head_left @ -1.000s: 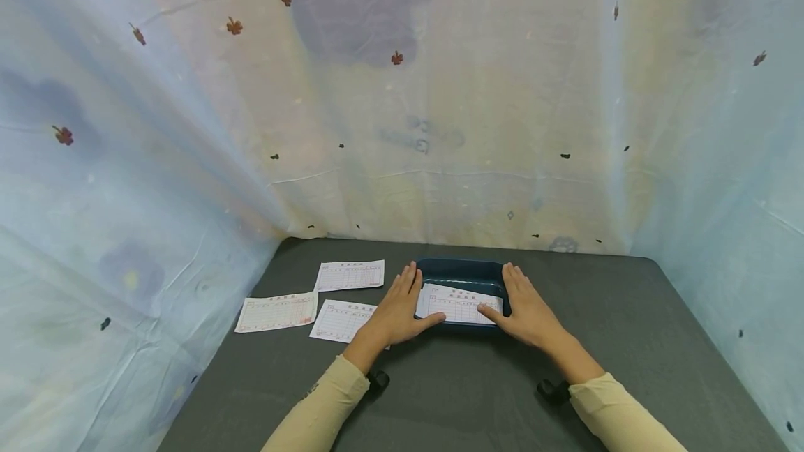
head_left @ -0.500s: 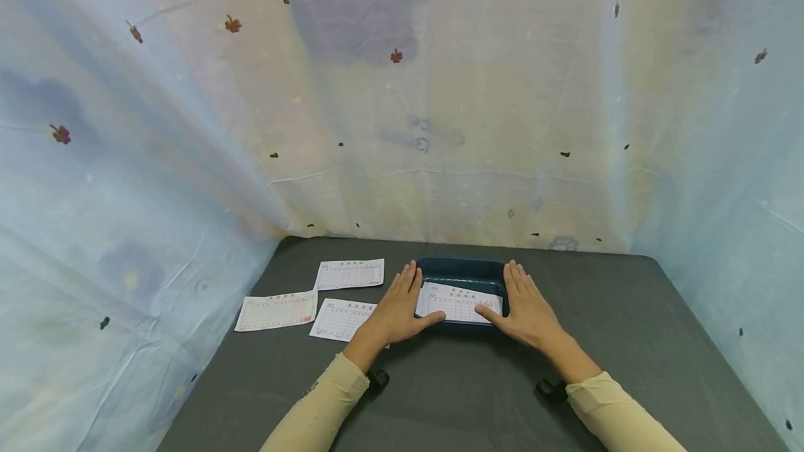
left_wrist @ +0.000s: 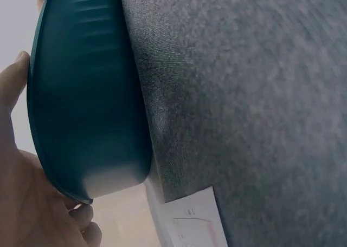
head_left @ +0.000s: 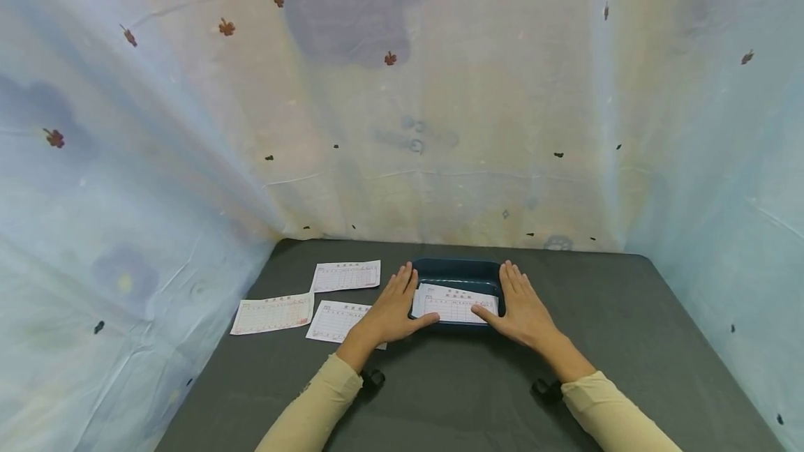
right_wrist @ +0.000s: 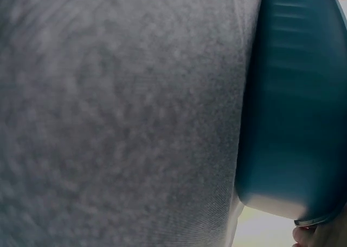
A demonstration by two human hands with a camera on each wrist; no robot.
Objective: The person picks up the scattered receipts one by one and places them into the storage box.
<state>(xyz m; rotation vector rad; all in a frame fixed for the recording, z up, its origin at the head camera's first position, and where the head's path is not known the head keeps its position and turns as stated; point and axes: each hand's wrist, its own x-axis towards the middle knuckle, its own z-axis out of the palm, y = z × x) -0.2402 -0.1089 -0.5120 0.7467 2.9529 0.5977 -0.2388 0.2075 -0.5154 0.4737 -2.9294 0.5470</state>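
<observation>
A dark teal tray (head_left: 458, 269) sits on the dark table in the head view, with a small stack of white printed slips (head_left: 461, 304) inside it. My left hand (head_left: 391, 311) lies along the tray's left side, fingers straight and thumb over the near rim. On the opposite side my right hand (head_left: 526, 314) does the same, its thumb reaching over the slips. The left wrist view has the tray's outer wall (left_wrist: 87, 106) close up, the left thumb at its rim. In the right wrist view the wall (right_wrist: 295, 111) shows too, and the right hand is mostly out of frame.
Left of the tray lie three more printed slips: one at the back (head_left: 345, 276), a cream one (head_left: 273, 314) farthest left, and one (head_left: 339, 321) partly behind the left hand. A patterned curtain (head_left: 440, 124) hangs behind and beside the table (head_left: 465, 396).
</observation>
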